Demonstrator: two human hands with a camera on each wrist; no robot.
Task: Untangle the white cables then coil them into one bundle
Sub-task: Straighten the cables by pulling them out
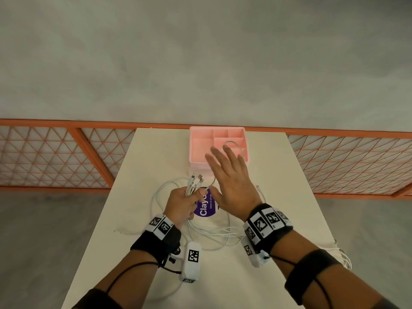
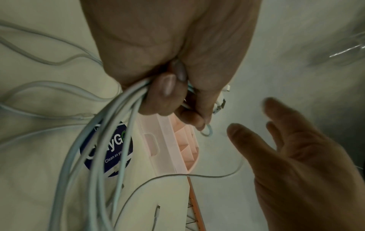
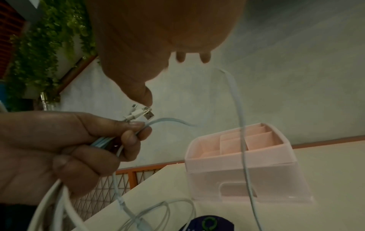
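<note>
Gripping white cables (image 1: 193, 183) in left hand (image 1: 181, 204) | right hand (image 1: 231, 179) spread wide, empty | risk: loose loop (image 1: 231, 145) catching pink organizer (image 1: 200, 143), re-tangling.

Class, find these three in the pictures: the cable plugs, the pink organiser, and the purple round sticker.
cable plugs (image 1: 197, 178): head view, on the plug ends above the left hand (image 1: 181, 202).
pink organiser (image 1: 200, 144): head view, on its bare left compartment.
purple round sticker (image 1: 206, 208): head view, on its lettering.
</note>
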